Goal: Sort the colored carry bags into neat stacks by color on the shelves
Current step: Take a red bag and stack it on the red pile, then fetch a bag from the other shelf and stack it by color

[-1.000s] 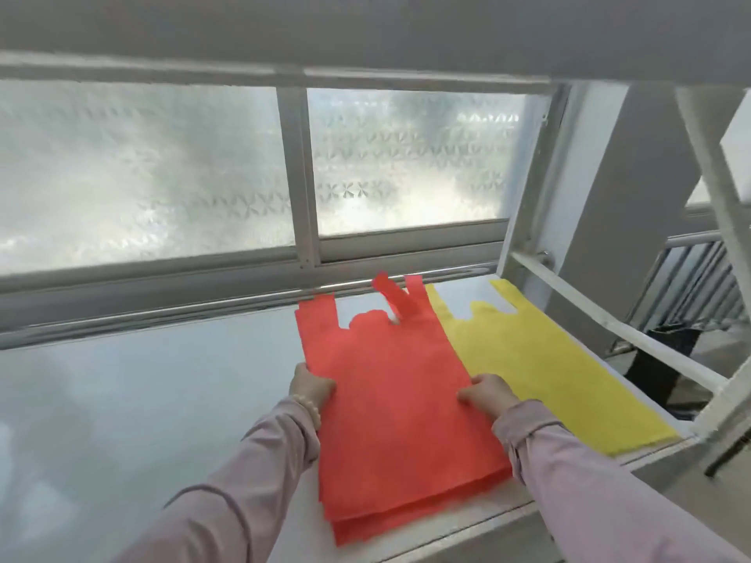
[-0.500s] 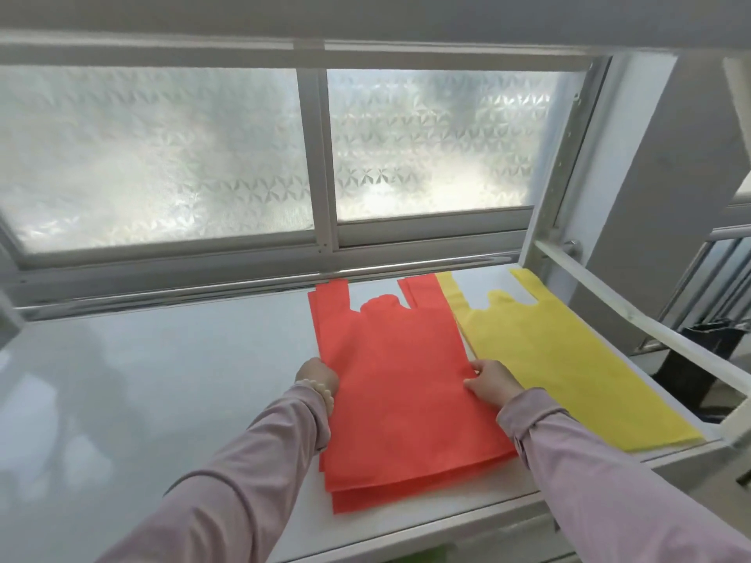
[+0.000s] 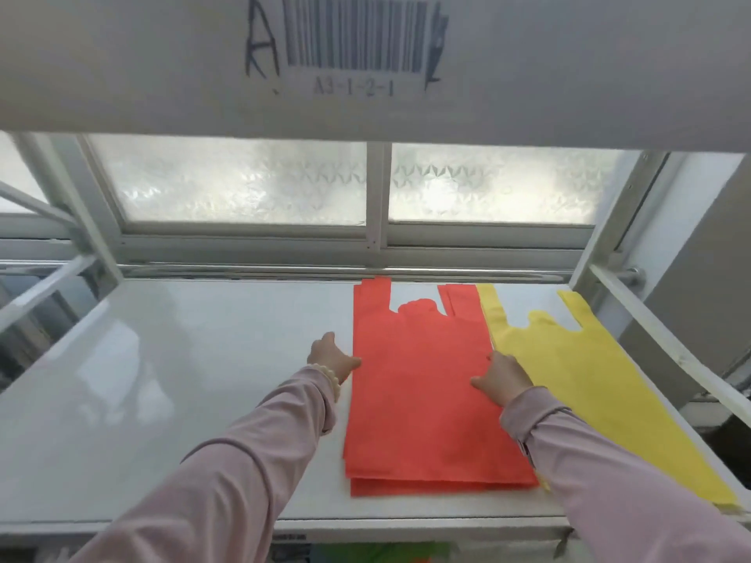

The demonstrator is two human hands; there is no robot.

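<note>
A stack of red carry bags (image 3: 422,400) lies flat on the white shelf (image 3: 162,400), handles pointing to the window. To its right lies a yellow carry bag (image 3: 597,392), also flat. My left hand (image 3: 331,356) rests against the red stack's left edge, fingers spread on the shelf. On the right side of the stack, my right hand (image 3: 502,377) presses flat on the red bags near the seam with the yellow one. Neither hand grips anything. Lower red bags stick out a little at the front edge.
A frosted window (image 3: 244,184) runs behind the shelf. The upper shelf's front (image 3: 365,63) carries a barcode label close overhead. White frame posts (image 3: 609,245) stand at the right and left. Green and white things show below the shelf's front edge (image 3: 386,552).
The view has tilted, so the upper shelf's barcode now shows. The red bags' handles have been flattened and the stack squared up. Both hands stay at its sides.
</note>
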